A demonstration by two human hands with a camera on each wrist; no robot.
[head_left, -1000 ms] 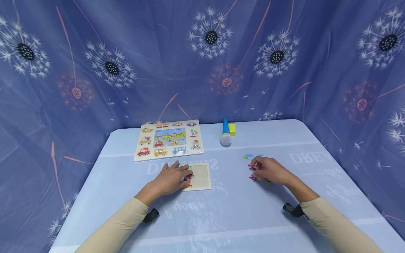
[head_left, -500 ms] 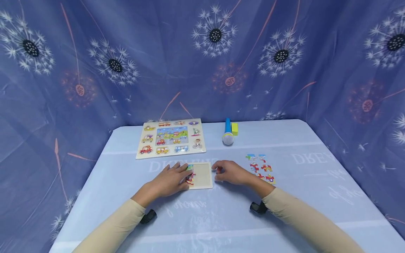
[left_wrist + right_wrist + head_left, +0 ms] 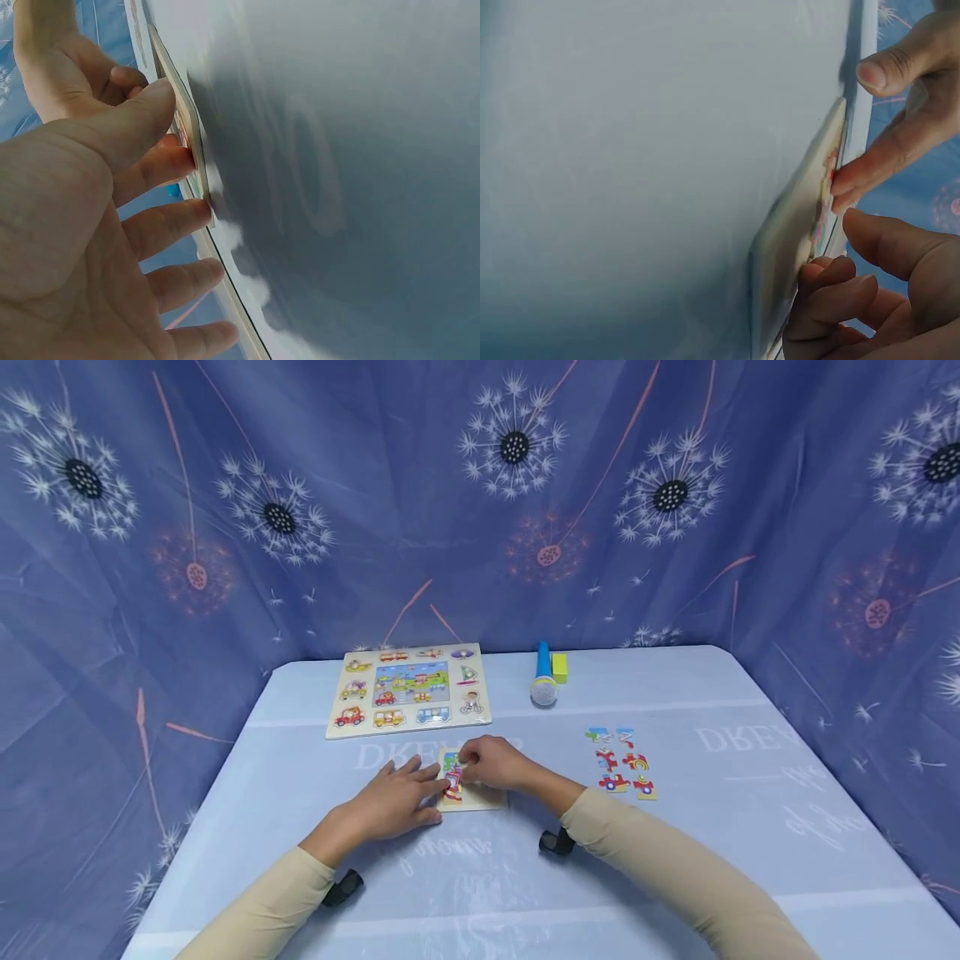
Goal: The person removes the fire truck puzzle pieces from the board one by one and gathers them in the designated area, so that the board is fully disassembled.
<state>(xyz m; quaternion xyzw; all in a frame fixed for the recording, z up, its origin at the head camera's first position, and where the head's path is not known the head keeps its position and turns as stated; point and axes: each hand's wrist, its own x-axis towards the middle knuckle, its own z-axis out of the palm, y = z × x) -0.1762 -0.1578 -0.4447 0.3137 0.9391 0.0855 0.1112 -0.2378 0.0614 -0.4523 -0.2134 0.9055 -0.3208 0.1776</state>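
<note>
Puzzle board (image 3: 489, 800), touched by straight-fingered left hand (image 3: 395, 802); right hand (image 3: 497, 765) curled over it, grip cannot be told; loose pieces (image 3: 614, 783) laid right

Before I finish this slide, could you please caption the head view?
Left hand and right hand at a puzzle tray, loose pieces nearby.

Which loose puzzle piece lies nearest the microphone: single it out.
The far row's left piece, partly green; every other loose piece lies farther from the microphone.
</note>
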